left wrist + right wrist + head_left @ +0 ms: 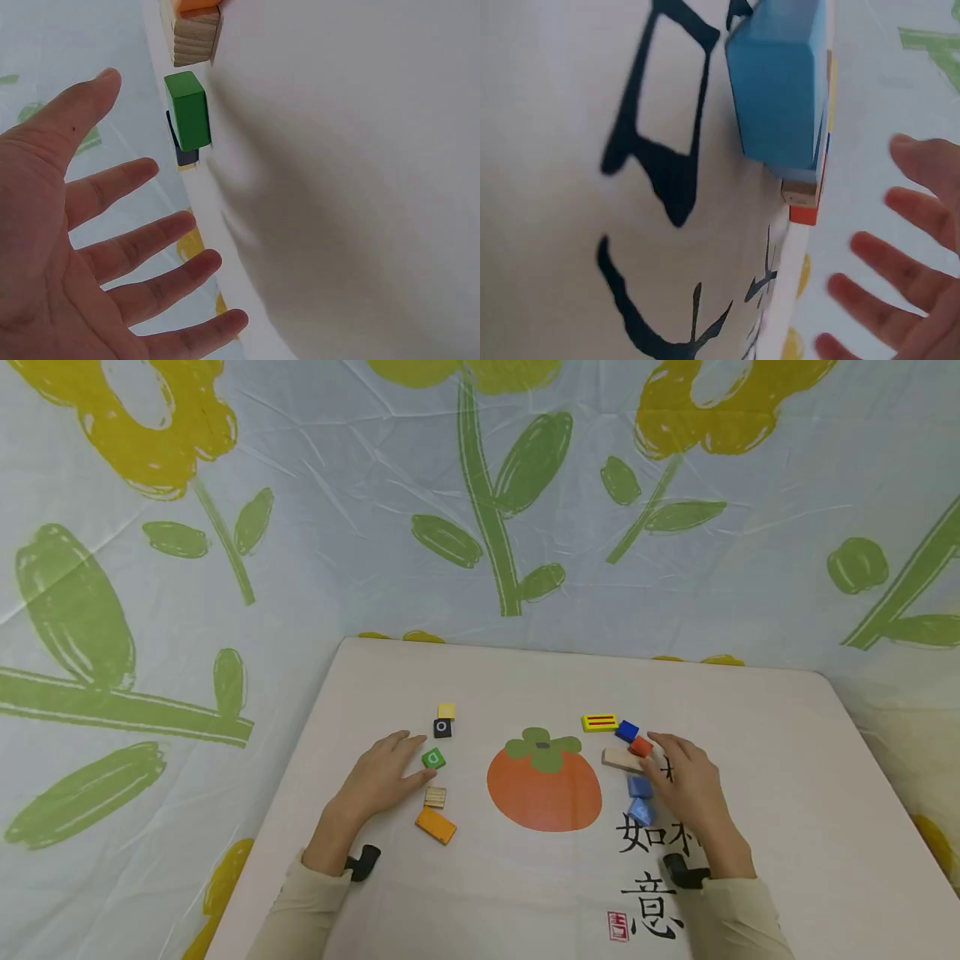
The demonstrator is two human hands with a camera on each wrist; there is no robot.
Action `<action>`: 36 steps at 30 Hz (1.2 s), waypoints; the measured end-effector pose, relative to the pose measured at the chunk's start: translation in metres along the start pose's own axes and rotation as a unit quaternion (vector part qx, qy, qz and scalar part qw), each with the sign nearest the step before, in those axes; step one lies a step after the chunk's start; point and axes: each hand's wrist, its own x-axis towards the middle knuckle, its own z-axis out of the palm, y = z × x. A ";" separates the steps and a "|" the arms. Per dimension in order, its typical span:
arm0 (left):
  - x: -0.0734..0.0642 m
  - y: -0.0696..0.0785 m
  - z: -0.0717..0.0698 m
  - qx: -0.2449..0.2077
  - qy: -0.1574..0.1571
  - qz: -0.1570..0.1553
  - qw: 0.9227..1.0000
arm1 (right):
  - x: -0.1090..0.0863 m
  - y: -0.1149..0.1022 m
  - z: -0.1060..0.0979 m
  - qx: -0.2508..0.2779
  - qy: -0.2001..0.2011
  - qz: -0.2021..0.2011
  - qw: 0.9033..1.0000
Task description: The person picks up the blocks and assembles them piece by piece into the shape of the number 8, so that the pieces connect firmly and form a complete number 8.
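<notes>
My left hand (375, 781) is held over the left of the table, fingers spread and holding nothing. Between its thumb and fingertips, in the head view, lies a green block (433, 758) with a pale mark on top. Beyond that are a black block (442, 727) and a yellow block (446, 711); nearer are a plain wooden block (435, 797) and an orange block (436, 826). Nothing is in my right hand (688, 785) either, its fingers parted beside a red block (641, 746) and a wooden plank (621, 760). A light blue block (776, 90) looms large in the right wrist view.
On the right also lie a red-striped yellow block (600, 722), a dark blue block (627, 732) and a mid-blue block (640, 787). The tabletop carries a printed persimmon (543, 789) and black characters (651, 906). A flowered cloth (315, 552) hangs behind and beside the table.
</notes>
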 end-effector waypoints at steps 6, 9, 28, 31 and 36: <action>0.003 -0.006 0.005 -0.005 -0.011 -0.005 1.000 | 0.004 0.010 0.002 0.056 -0.072 0.054 0.994; 0.004 -0.005 0.008 -0.008 -0.010 -0.008 1.000 | 0.004 0.014 0.003 0.064 -0.083 0.066 0.992; 0.010 0.000 0.016 0.024 -0.006 -0.041 0.999 | 0.007 0.018 0.004 0.055 -0.102 0.082 0.990; 0.010 0.000 0.017 0.030 0.001 -0.044 0.999 | 0.008 0.020 0.004 0.050 -0.105 0.075 0.990; 0.012 0.004 0.016 0.032 0.007 -0.049 0.998 | 0.010 0.024 0.004 0.033 -0.115 0.064 0.991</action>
